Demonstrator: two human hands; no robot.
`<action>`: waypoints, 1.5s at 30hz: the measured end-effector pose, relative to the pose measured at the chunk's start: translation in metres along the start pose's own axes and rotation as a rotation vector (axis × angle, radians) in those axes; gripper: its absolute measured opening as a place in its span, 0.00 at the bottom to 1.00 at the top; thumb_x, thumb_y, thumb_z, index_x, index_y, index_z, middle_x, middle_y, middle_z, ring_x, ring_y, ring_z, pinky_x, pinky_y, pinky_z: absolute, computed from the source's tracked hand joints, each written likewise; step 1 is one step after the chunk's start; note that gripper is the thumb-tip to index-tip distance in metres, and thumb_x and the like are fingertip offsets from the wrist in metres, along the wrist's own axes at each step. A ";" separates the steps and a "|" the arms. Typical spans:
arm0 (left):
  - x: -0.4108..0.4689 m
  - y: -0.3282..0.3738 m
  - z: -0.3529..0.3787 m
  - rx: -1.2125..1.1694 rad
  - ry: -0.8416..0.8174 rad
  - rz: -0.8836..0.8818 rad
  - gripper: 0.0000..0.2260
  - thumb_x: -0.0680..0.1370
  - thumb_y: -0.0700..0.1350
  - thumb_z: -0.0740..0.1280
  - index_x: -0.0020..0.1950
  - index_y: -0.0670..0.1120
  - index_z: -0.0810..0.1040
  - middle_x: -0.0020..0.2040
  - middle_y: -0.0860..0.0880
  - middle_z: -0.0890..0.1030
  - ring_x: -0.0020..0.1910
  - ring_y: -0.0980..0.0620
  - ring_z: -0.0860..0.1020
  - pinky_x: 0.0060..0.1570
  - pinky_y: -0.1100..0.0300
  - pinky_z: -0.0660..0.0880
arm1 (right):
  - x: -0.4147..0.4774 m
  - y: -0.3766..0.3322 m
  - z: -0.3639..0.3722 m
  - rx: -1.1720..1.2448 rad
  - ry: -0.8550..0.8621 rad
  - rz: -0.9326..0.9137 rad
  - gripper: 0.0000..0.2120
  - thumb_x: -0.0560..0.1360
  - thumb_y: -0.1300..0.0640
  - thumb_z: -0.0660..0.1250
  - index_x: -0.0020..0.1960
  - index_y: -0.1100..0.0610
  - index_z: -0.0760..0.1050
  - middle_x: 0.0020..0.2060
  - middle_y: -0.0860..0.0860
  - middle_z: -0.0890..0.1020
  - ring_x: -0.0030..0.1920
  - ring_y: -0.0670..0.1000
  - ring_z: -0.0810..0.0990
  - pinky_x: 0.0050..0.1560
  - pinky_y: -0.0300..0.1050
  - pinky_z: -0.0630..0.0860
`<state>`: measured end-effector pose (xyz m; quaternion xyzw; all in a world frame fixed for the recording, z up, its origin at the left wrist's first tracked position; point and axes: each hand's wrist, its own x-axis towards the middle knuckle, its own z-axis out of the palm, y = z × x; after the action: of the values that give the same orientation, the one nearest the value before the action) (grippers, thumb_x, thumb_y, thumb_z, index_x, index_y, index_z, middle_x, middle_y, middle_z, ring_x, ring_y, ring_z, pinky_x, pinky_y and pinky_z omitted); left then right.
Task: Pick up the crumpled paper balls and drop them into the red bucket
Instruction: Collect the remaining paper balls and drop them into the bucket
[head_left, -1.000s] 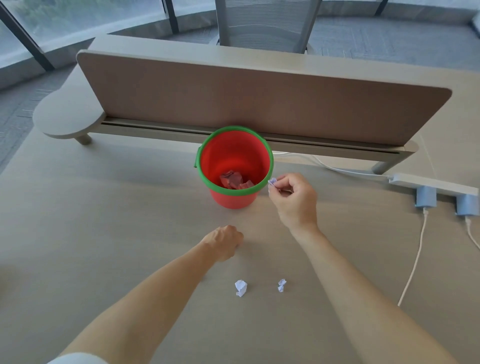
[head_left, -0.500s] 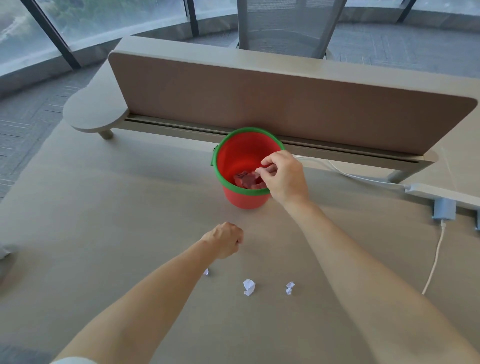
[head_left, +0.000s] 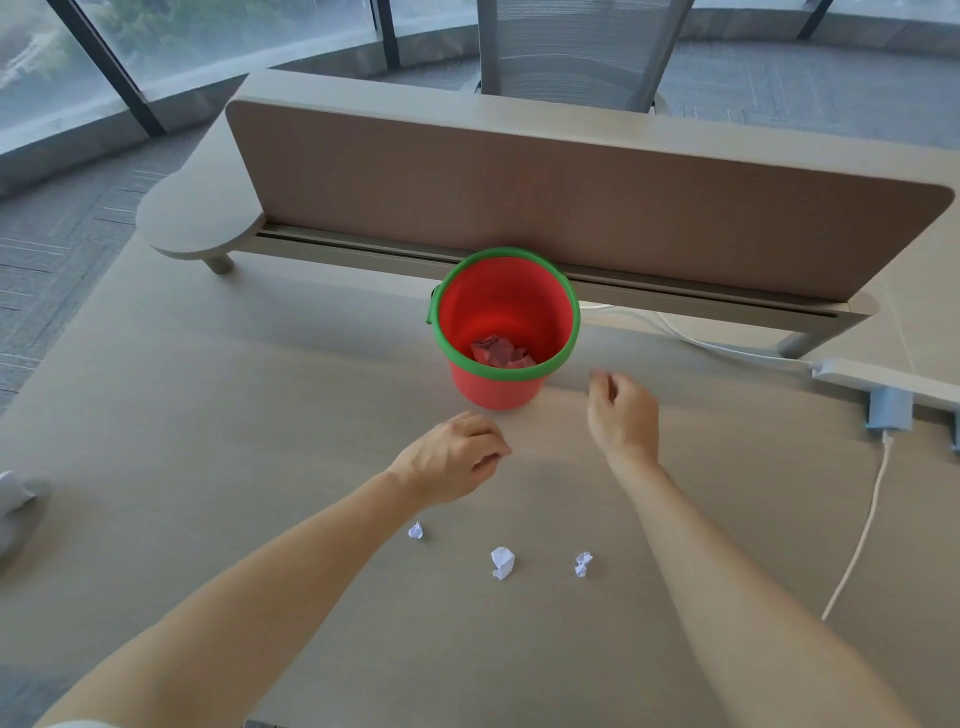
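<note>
The red bucket (head_left: 498, 387) with a green rim stands upright on the desk, just before the divider. Crumpled paper (head_left: 501, 351) lies at its bottom, tinted red. Three small white paper balls lie on the desk near me: a left ball (head_left: 415, 531), a middle ball (head_left: 502, 562) and a right ball (head_left: 583, 564). My right hand (head_left: 623, 415) hovers right of the bucket, fingers loosely curled, holding nothing. My left hand (head_left: 452, 457) hovers in front of the bucket, above the left ball, fingers curled and holding nothing I can see.
A brown divider panel (head_left: 571, 208) runs behind the bucket. A white power strip (head_left: 883, 382) with blue plugs and a white cable (head_left: 857, 545) lies at the right. A white crumpled object (head_left: 13, 499) sits at the far left edge. A chair stands beyond the divider.
My right hand carried a paper ball over the bucket, let it go, and pulled back to the right with nothing in it. My left hand barely moved. A third ball came into view.
</note>
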<state>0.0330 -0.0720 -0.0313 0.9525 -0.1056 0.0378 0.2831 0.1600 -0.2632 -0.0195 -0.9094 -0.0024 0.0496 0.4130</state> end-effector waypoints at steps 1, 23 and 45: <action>0.000 0.003 -0.005 0.003 0.115 0.105 0.05 0.74 0.35 0.69 0.46 0.41 0.84 0.45 0.46 0.83 0.41 0.46 0.79 0.45 0.57 0.79 | -0.005 0.014 0.000 -0.070 -0.112 0.087 0.22 0.78 0.47 0.57 0.33 0.61 0.71 0.29 0.56 0.76 0.36 0.60 0.76 0.36 0.48 0.66; 0.101 0.014 -0.090 0.196 0.412 0.095 0.08 0.74 0.30 0.67 0.46 0.39 0.85 0.45 0.42 0.84 0.43 0.42 0.82 0.44 0.51 0.82 | -0.066 0.079 0.018 -0.645 -1.034 0.417 0.07 0.70 0.55 0.69 0.35 0.56 0.76 0.34 0.53 0.86 0.26 0.50 0.79 0.34 0.40 0.72; 0.081 0.015 -0.088 0.206 0.383 -0.041 0.06 0.77 0.45 0.67 0.45 0.43 0.80 0.39 0.47 0.80 0.38 0.48 0.74 0.35 0.55 0.76 | -0.106 0.053 0.055 -0.548 -1.156 -0.376 0.07 0.69 0.54 0.72 0.46 0.49 0.81 0.52 0.43 0.76 0.47 0.50 0.78 0.41 0.42 0.69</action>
<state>0.1078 -0.0507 0.0610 0.9537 -0.0259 0.2229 0.2001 0.0472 -0.2615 -0.0862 -0.7924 -0.3947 0.4539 0.1010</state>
